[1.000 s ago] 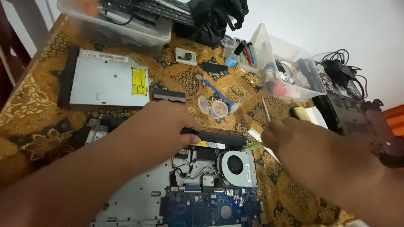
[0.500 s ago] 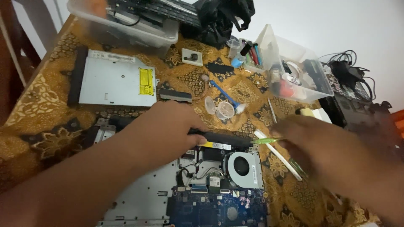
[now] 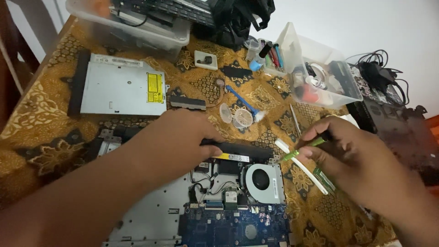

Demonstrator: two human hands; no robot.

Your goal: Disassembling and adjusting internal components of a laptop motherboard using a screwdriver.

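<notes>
Laptop base (image 3: 160, 215): nearest me, bottom centre of the frame, lying open with the blue board (image 3: 233, 228) and the round fan (image 3: 261, 180) bare. I judge it rigid but fragile; I would steady it by the metal frame, never the board or the thin cables.
Left hand (image 3: 176, 142): centre of the frame, palm down, fingers curled over the black bar (image 3: 242, 150) at the base's upper edge, pressing rather than pinching. I cannot tell whether anything lies under the palm.
Right hand (image 3: 352, 158): right of centre, fingers closed in a pinch on the green tool (image 3: 302, 150), its tip aimed at the corner above the fan.
Green tool: thin, light, likely slippery plastic; I judge it wants a pen-like hold close to the tip.
White stick (image 3: 302, 167): flat on the cloth just below the tool.
Cups and blue brush (image 3: 242, 103): further up, mid-frame.
Silver drive (image 3: 121, 89): upper left, flat on the patterned cloth.
Clear boxes (image 3: 329, 82): far edge, upper right, holding small parts.
</notes>
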